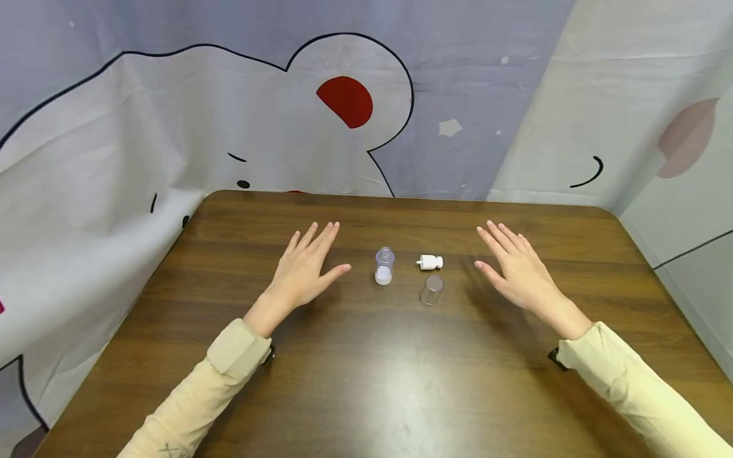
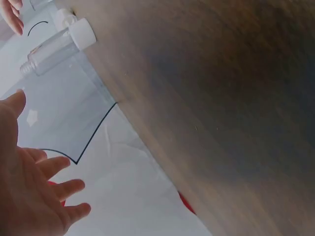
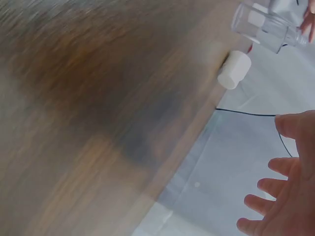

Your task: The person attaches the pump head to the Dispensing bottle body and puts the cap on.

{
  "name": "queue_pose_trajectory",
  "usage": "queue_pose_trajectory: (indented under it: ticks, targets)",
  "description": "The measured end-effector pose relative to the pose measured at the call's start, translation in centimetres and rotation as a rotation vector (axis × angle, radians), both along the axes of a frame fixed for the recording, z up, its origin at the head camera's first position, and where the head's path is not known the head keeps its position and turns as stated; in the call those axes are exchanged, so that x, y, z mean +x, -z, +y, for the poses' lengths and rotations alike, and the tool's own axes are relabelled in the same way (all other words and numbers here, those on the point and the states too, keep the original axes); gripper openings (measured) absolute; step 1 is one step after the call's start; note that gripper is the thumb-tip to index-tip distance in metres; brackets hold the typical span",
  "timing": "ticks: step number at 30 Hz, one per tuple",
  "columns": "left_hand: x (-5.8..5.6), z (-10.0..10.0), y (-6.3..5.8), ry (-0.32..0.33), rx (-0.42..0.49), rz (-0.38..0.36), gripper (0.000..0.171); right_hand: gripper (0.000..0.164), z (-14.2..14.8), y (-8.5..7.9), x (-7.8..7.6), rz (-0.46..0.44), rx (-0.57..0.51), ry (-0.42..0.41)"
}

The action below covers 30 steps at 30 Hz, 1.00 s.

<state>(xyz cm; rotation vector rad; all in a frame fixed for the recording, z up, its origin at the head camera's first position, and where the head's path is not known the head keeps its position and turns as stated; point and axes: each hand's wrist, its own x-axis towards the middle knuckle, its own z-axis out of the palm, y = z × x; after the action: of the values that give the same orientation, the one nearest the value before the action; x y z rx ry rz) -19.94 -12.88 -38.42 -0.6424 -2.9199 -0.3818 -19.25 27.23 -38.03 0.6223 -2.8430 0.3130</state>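
Note:
A small clear bottle [image 1: 384,267] with a white base stands upright near the middle of the table, its threaded neck uncovered. To its right a white pump head [image 1: 431,262] lies on its side, nozzle pointing left. Just in front of that is a clear cap [image 1: 432,290]. My left hand [image 1: 300,270], fingers straight and thumb out toward the bottle, is held to the left of it with nothing in its grasp. On the other side my right hand [image 1: 518,270] is likewise spread and holds nothing, nearest to the pump head and cap.
The brown wooden table [image 1: 366,381] has rounded far corners. Behind it and along the sides hangs a pale printed curtain [image 1: 240,121] right at the table's edge. Both forearms, in cream sleeves [image 1: 635,375], reach in over the near part of the table.

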Motion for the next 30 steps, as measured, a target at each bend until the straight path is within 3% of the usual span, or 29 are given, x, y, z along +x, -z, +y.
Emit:
queue_pose_trajectory:
  ticks: [11,15,30]
  targets:
    - [-0.2,1.6,0.1,0.049,0.076,-0.014,0.075,0.055,-1.1,0.3,-0.7,0.049,-0.116,-0.042]
    - [-0.4,2.2,0.2,0.082,0.134,-0.030,0.070,0.052,-1.7,0.3,-1.1,0.024,-0.165,-0.049]
    - [-1.7,5.0,1.7,0.171,0.473,-0.172,0.058,0.048,-3.6,0.5,-3.0,-0.095,-0.278,-0.060]
